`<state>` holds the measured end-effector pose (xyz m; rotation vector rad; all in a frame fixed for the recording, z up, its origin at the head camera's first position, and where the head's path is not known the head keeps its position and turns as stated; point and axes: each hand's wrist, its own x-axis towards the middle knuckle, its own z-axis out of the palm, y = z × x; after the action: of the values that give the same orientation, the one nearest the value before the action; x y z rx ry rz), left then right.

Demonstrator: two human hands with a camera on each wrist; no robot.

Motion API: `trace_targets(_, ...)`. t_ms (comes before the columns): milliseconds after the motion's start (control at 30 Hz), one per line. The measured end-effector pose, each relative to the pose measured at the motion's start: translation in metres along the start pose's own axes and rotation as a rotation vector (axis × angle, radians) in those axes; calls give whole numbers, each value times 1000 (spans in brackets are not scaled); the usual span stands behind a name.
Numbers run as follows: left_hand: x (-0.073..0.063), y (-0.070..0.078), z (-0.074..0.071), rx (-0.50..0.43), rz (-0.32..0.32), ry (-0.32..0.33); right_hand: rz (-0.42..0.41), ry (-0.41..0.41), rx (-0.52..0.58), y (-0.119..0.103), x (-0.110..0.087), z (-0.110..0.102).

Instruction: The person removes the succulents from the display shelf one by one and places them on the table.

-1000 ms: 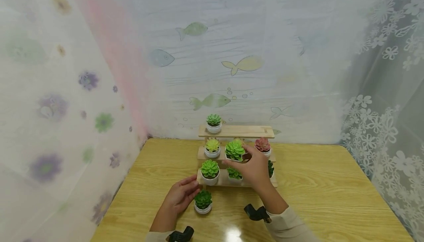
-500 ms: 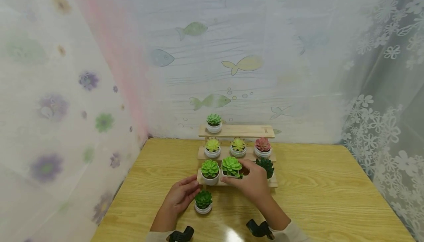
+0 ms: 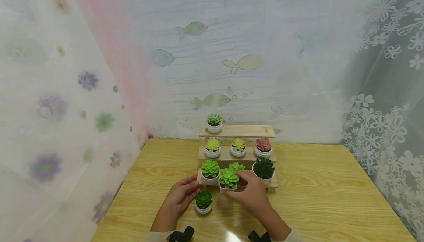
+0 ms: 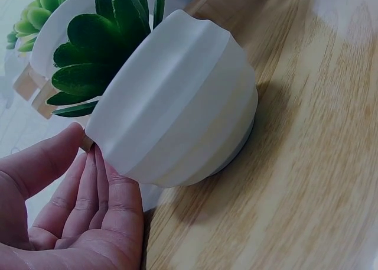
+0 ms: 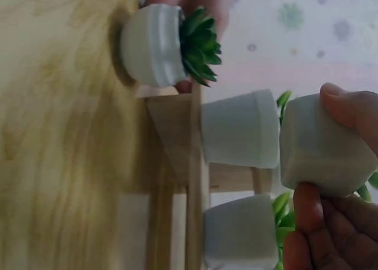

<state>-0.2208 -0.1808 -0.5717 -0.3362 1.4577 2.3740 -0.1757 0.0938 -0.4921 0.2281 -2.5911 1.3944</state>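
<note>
My right hand (image 3: pixel 254 195) grips a bright green succulent in a square white pot (image 3: pixel 228 178), thumb and fingers on opposite sides. It is held in front of the lowest board of a three-step wooden plant stand (image 3: pixel 245 130), overlapping another green succulent (image 3: pixel 236 166) there. In the right wrist view the square pot (image 5: pixel 322 146) is off the board. My left hand (image 3: pixel 180 196) pinches the left end of the lowest board between thumb and fingers. A dark green succulent in a ribbed white pot (image 4: pixel 183 104) stands on the table just in front of those fingers.
A light green succulent (image 3: pixel 214 123) sits on the top board's left end. Two yellow-green succulents (image 3: pixel 238 146) and a reddish one (image 3: pixel 263 147) line the middle board. On the lowest board are a green succulent (image 3: pixel 210 172) and a dark one (image 3: pixel 264 169). Curtains hang behind the table (image 3: pixel 331 190).
The square-potted succulent has come down and toward me in my right hand, from before the middle board to before the lowest one. My left hand has stayed at the board's end.
</note>
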Motion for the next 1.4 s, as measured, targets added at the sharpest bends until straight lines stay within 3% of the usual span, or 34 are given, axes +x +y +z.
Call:
trace_targets(233, 0, 0, 0, -3, 5, -9, -99, 9, -78, 8, -5, 3)
trace_targets(400, -2, 1, 1, -8, 4, -15, -119, 6, -95, 13, -9, 6)
trace_targets(700, -6, 3, 3, -17, 0, -23, -193, -36, -13, 22, -14, 11)
trace_targets(1233, -4, 4, 2, -9, 4, -26, -150, -111, -142, 41, -21, 24)
trace_targets(1400, -4, 3, 1, -12, 3, -24, -124, -160, -101, 43, -23, 26)
